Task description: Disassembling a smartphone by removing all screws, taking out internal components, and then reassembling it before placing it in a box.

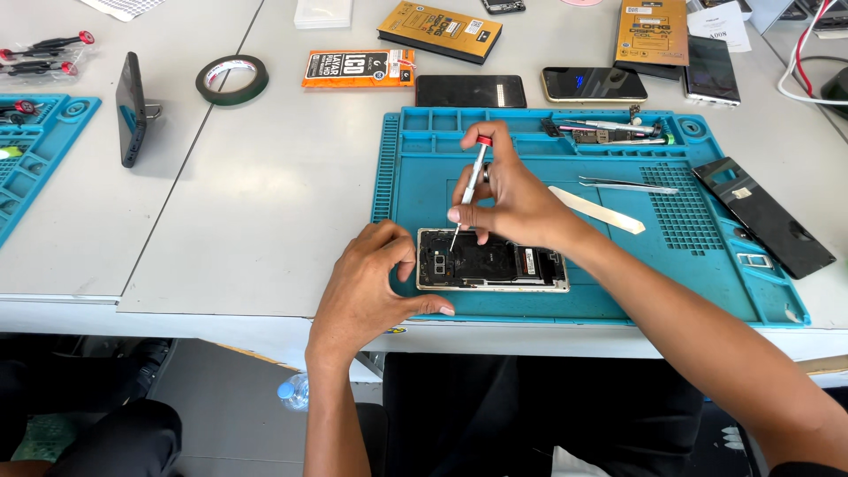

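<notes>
Phone [492,261], back off, lies on blue mat [415,177] near its front edge; my left hand [371,287] pinches its left end, right hand [508,199] fingers clamped on screwdriver [469,190], tip in phone

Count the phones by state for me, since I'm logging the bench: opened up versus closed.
Opened phone, under the screwdriver: 1
Closed phones lying flat behind the blue mat: 3
Closed phone propped on edge: 1
Total: 5

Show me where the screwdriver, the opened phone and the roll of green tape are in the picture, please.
screwdriver [470,184]: head view, middle of its metal shaft.
opened phone [495,262]: head view, dark inner part of its body.
roll of green tape [231,91]: head view, near edge of the ring.
</notes>
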